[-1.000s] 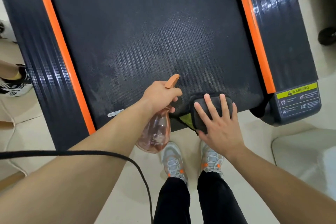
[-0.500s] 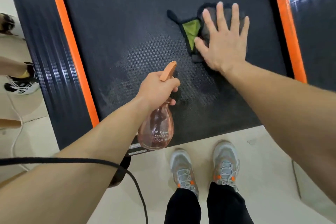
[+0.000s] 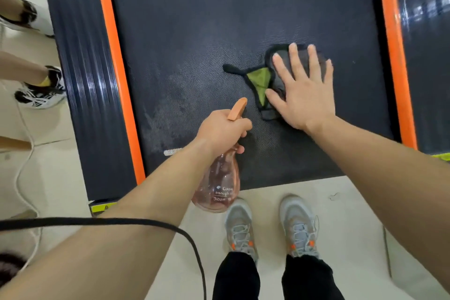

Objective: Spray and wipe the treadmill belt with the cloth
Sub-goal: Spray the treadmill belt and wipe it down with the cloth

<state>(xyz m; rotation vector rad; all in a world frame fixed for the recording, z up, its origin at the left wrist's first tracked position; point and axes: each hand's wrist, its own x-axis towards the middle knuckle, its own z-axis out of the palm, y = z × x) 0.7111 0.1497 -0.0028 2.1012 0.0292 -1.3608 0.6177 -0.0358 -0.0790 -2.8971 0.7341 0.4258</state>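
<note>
Fingers of the right hand spread flat on the soft, limp cloth; left hand grips the spray bottle neck; press the cloth's middle, or it likely bunches on the treadmill belt.

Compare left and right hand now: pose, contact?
1. The left hand curls round the neck of the spray bottle; the right hand lies flat, fingers spread, on the cloth.
2. The left hand sits by the near edge of the treadmill belt; the right hand is farther up it.
Shared: both bare, both over the belt.
</note>
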